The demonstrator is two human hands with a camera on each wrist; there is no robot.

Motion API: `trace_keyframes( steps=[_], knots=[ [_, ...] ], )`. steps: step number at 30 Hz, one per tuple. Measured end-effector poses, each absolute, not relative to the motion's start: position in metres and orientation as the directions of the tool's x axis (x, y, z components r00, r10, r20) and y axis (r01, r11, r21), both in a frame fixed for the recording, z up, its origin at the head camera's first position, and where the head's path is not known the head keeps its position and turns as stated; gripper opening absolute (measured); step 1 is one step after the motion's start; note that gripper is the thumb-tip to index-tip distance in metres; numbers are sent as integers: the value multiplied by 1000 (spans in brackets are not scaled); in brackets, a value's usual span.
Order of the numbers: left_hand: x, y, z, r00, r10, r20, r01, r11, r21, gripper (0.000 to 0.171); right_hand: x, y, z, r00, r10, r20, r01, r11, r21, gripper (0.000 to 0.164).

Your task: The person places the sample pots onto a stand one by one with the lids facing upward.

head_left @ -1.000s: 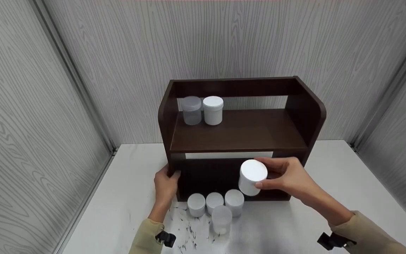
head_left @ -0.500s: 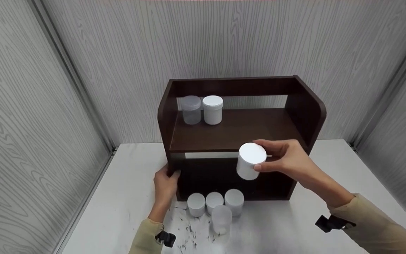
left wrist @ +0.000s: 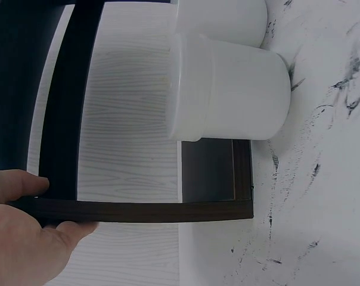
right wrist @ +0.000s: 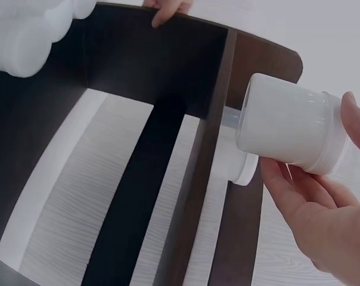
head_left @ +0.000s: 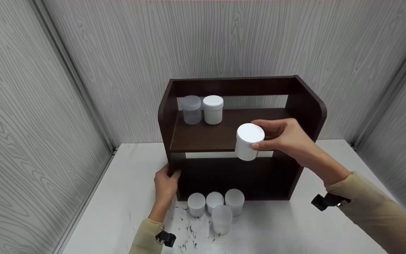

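My right hand [head_left: 285,137] holds a white lidded jar [head_left: 248,146] upright between thumb and fingers, in front of the upper board of a dark brown two-tier shelf [head_left: 203,138]. In the right wrist view the jar [right wrist: 287,122] overlaps the shelf's side panel. My left hand [head_left: 166,185] grips the left side panel of the shelf low down, thumb on the inner face. The left wrist view shows the thumb and fingers on either side of that panel edge [left wrist: 150,211]. A translucent jar [head_left: 191,110] and a white jar [head_left: 213,110] stand at the upper board's left end.
Several white jars [head_left: 196,204] stand in a row at the shelf's front foot, with a translucent jar [head_left: 221,219] before them. Dark scuffs mark the white table [head_left: 273,229]. Grey wood-patterned walls [head_left: 231,38] enclose the back and sides.
My right hand has raised the white jar from in front of the lower compartment to the upper board's front edge, slightly leftward. My left hand has stayed on the side panel.
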State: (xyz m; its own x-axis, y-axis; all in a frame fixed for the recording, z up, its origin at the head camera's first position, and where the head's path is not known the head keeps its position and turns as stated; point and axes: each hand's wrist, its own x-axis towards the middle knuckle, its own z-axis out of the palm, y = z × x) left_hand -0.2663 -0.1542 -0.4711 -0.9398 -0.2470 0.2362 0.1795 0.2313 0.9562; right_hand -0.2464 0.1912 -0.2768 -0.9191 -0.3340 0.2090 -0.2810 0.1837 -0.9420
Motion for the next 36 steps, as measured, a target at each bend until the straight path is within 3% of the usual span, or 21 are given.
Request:
trace_keyframes(
  steps=[6, 14, 36],
  knots=[
    [-266, -153, -472, -939, -249, 235, 175, 240, 955, 42, -261, 191, -271, -917, -354, 187, -263, 182, -948, 67],
    [-266, -153, -472, -937, -248, 244, 181, 252, 951, 42, -282, 190, -264, -932, -319, 173, -269, 287, -919, 69],
    [-267, -154, -473, -937, -246, 247, 180, 267, 947, 41, -347, 174, -263, -946, -299, 129, -223, 306, -925, 70]
  ],
)
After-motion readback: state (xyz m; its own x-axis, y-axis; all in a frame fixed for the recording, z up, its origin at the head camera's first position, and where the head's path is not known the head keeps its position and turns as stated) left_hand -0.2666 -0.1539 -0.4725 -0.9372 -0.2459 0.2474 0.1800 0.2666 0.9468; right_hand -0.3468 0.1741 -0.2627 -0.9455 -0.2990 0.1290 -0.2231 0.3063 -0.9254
